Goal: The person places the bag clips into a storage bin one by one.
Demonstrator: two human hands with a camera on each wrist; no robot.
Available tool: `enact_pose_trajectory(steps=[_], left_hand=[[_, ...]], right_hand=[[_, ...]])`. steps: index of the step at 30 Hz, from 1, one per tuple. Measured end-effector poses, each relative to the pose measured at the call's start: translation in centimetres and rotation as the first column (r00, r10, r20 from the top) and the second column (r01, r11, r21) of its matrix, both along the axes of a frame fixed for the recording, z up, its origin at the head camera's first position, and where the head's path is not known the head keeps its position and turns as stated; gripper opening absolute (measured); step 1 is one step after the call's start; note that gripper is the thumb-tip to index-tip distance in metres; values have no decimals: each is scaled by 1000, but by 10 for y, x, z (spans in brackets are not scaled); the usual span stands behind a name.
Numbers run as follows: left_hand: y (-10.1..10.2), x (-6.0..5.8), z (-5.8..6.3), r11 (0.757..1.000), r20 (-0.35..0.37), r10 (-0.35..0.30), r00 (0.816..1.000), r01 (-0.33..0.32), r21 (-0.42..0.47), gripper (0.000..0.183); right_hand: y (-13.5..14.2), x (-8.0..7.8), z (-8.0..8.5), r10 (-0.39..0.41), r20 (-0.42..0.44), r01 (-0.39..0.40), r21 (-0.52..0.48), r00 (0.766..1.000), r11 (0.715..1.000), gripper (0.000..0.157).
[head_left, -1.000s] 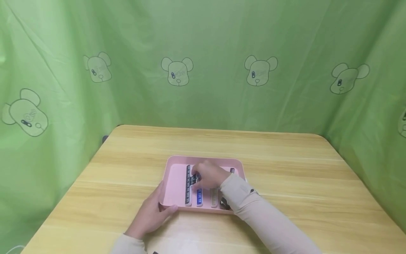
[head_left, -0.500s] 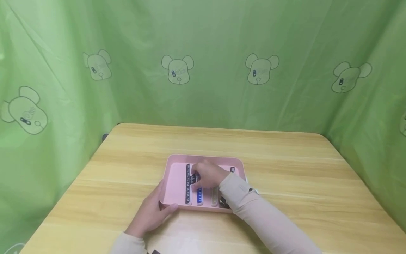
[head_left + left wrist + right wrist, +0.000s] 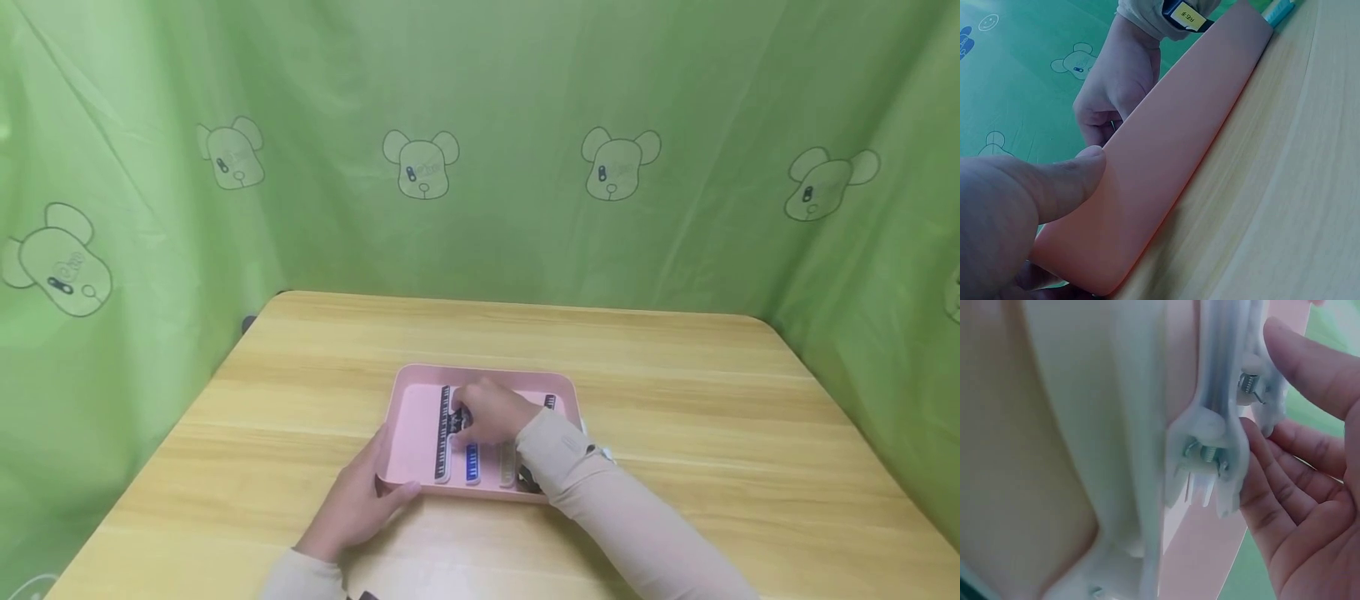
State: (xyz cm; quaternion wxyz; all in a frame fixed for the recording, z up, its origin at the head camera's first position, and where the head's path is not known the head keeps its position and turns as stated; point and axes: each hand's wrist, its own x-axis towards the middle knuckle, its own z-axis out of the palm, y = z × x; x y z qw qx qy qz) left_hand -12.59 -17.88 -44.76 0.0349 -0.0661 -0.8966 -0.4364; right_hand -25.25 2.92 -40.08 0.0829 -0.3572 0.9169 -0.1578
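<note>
A pink tray [image 3: 412,433] lies on the table with several long bag clips in it. My left hand [image 3: 356,504] holds its front left corner; in the left wrist view the thumb [image 3: 1066,184] lies against the outer wall. Inside the tray, my right hand [image 3: 491,410] pinches the sprung grip end of the leftmost black bag clip [image 3: 442,454]. Right of that clip are a blue bag clip [image 3: 472,464] and a pale one [image 3: 507,467], both partly under the hand. In the right wrist view, white undersides and a metal spring [image 3: 1247,383] show beside the fingers [image 3: 1310,450].
Another dark clip [image 3: 550,402] lies at the tray's right side, mostly behind the right sleeve [image 3: 600,492]. The wooden table [image 3: 712,400] spreads around the tray. A green curtain [image 3: 517,75] hangs behind it. A small dark object [image 3: 367,596] shows at the bottom edge.
The near end of the black clip has shifted slightly left, leaving it a little more slanted. Both hands stay almost where they were.
</note>
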Motion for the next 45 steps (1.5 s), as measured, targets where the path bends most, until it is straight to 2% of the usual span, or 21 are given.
enact_pose_trajectory(steps=[19, 29, 34, 41, 45], left_hand=[[3, 2, -3, 1000, 5, -8, 1000, 8, -2, 93], [2, 1, 0, 1000, 13, 5, 1000, -5, -1, 92], [2, 1, 1, 1000, 24, 14, 1000, -13, -6, 93], [2, 1, 1, 1000, 32, 23, 999, -23, -8, 94], [2, 1, 1, 1000, 27, 18, 999, -18, -9, 94]], right_hand=[[5, 4, -5, -38, 3, 38, 11, 999, 999, 51], [14, 6, 6, -19, -24, 19, -21, 1000, 1000, 51], [23, 3, 9, -5, -8, 4, -61, 1000, 998, 42], [39, 3, 16, -55, 88, 62, -76, 995, 995, 38], [51, 4, 20, -63, 54, 67, -65, 997, 996, 39]])
